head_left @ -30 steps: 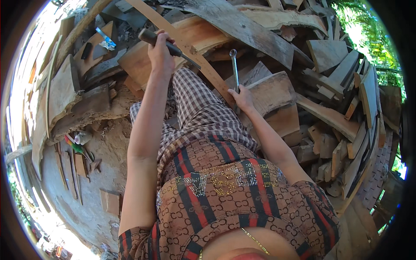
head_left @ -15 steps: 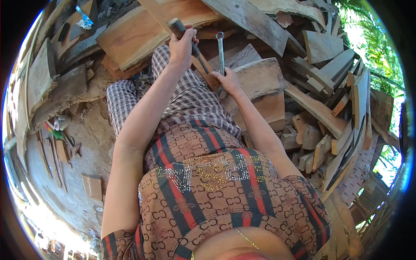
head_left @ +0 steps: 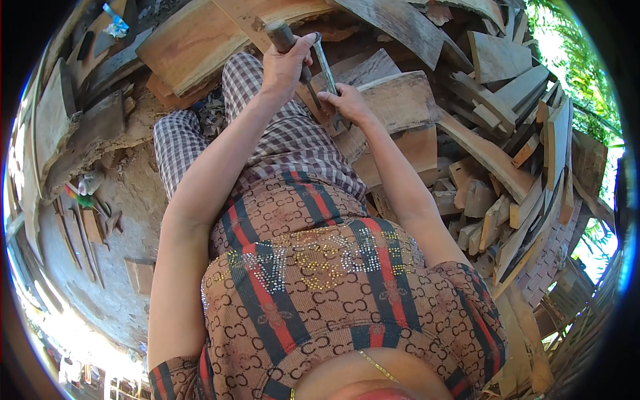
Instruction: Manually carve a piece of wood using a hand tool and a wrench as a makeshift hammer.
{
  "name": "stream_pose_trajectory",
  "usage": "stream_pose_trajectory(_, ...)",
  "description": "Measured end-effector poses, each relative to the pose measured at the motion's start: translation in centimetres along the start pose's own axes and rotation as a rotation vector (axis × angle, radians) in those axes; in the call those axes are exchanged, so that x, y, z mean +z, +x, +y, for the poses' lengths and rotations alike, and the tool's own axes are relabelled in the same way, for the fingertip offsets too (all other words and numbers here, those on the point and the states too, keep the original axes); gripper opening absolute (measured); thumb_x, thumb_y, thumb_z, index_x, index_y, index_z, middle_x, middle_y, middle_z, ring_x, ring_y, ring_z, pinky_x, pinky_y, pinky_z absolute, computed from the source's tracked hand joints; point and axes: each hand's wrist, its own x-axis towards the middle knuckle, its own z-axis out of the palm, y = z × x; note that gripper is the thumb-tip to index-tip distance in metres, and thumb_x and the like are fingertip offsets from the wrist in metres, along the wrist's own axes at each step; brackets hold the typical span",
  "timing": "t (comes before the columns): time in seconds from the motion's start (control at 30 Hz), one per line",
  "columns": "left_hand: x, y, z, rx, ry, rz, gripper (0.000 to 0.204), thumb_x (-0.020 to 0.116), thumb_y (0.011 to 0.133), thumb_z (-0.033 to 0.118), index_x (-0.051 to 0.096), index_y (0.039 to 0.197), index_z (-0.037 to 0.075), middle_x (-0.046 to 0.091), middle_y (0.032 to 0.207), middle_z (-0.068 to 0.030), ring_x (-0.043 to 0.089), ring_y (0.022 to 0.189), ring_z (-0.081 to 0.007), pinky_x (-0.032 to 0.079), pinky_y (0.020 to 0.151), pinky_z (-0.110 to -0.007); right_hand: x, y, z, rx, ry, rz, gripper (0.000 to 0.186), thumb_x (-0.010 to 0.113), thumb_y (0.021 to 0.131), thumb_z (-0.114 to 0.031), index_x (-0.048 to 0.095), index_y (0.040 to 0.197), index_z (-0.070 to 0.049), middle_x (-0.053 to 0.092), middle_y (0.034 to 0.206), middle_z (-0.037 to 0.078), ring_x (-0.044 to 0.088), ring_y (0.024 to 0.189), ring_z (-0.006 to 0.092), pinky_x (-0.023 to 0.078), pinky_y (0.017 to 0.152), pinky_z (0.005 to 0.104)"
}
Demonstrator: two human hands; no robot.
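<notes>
Head view, far left: a blue-and-white item (head_left: 115, 25) lies on the weathered boards near the upper edge, and lower down, on the ground, you have thin wooden sticks (head_left: 81, 243) beside a red-and-green object (head_left: 80, 196). A wood block (head_left: 140, 275) lies a little right of them. Your checked trousers (head_left: 280, 137) cover both legs, the knees toward the wood pile.

Your left hand (head_left: 285, 67) is closed around the thick grip of a dark-handled hand tool (head_left: 280, 36). Its slim metal shaft slants down to the right, over the narrow plank (head_left: 244, 21) that runs from the upper edge behind this hand; the kind of tip is too small to tell.

Just right of that, a metal combination spanner (head_left: 325, 65) stands tilted, its ring end right beside your left fingertips; whether they touch it, you cannot tell from here. Your right hand (head_left: 350, 105) grips the spanner's lower part, fingers curled, thumb pointing toward the tool's shaft.

Beyond it, a bark-edged slab (head_left: 398, 100) lies near your right hand, then stacked offcuts (head_left: 481, 203) and green leaves (head_left: 587, 80) at the far right.
</notes>
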Motion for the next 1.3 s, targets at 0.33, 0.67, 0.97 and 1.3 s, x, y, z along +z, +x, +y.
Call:
stream_pose_trajectory(0.33,-2.3,-1.9,1.2,0.045,0.189,-0.143,0.021,0.069,0.083,0.024,0.057,0.080,0.006,0.061,0.074,-0.0041,0.058,0.068,-0.0124,0.046,0.062,-0.027,-4.9,-4.5,-7.7,-0.278,0.146,0.245,0.022,0.059,0.088,-0.021,0.060,0.106,-0.008,0.057,0.070,0.003,0.048,0.051,0.0090,0.039,0.049,0.0249)
stream_pose_trajectory(0.67,-2.0,-1.5,0.1,0.065,0.198,-0.158,0.022,0.067,0.085,0.020,0.057,0.092,0.003,0.065,0.082,-0.0084,0.063,0.078,-0.0162,0.050,0.069,-0.029,-6.7,-7.5,-26.4,-0.981,0.142,0.228,0.032,0.058,0.092,-0.026,0.061,0.112,-0.001,0.046,0.057,-0.004,0.038,0.049,0.0031,0.031,0.044,0.0208)
stream_pose_trajectory(0.97,-1.1,-1.7,-1.2,0.077,0.232,-0.161,0.019,0.068,0.082,0.017,0.059,0.087,0.002,0.065,0.081,-0.0079,0.063,0.078,-0.0149,0.050,0.071,-0.028,-7.9,-5.7,-23.4,-0.847,-0.805,0.101,0.028,0.055,0.091,-0.029,0.062,0.099,-0.003,0.062,0.073,0.011,0.058,0.062,0.0221,0.045,0.058,0.0326)
stream_pose_trajectory(1.3,-1.2,-1.1,-2.5,0.109,0.271,-0.181,0.019,0.069,0.081,0.019,0.060,0.082,0.003,0.065,0.077,-0.0061,0.062,0.074,-0.0130,0.049,0.068,-0.027,-7.5,-3.7,-18.8,-0.677,-0.869,0.176,0.035,0.055,0.091,-0.034,0.063,0.108,-0.004,0.067,0.092,0.011,0.063,0.081,0.0193,0.048,0.071,0.0312)
